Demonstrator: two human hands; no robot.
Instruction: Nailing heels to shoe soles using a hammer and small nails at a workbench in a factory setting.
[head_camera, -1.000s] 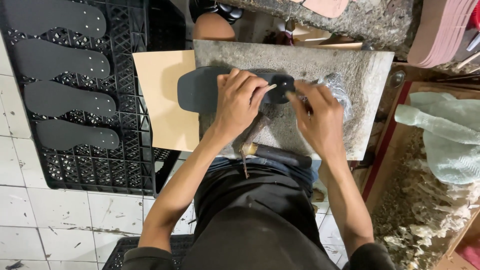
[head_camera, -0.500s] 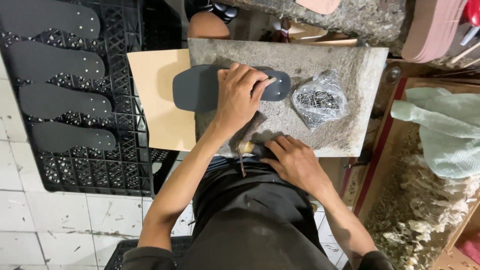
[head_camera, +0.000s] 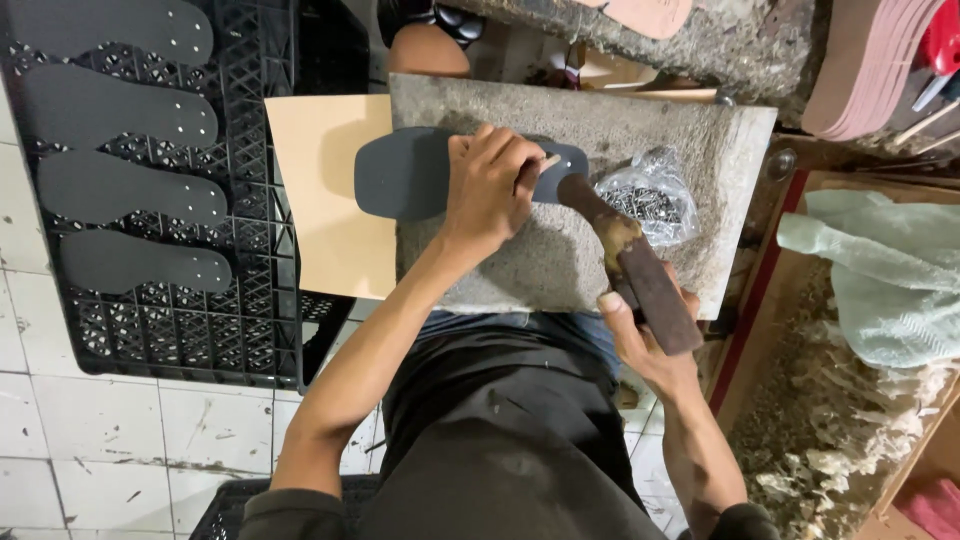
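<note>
A dark grey shoe sole (head_camera: 405, 175) lies flat on a rough stone slab (head_camera: 700, 150) across my lap. My left hand (head_camera: 490, 185) presses down on the sole's right half, fingers pinching a small pale piece at its heel end. My right hand (head_camera: 645, 335) grips the brown wooden handle of a hammer (head_camera: 640, 265), whose head rests at the sole's heel by my left fingertips.
A clear bag of small nails (head_camera: 645, 200) sits on the slab right of the hammer. Tan cardboard (head_camera: 320, 190) lies under the slab's left edge. Several finished dark soles (head_camera: 130, 120) lie on a black plastic crate (head_camera: 260, 330). Green cloth (head_camera: 880, 270) and a stack of pink soles (head_camera: 870, 65) are at the right.
My right hand left the sole, dropped to my lap, took up the hammer and brought its head to the sole's heel. The left hand stayed on the sole.
</note>
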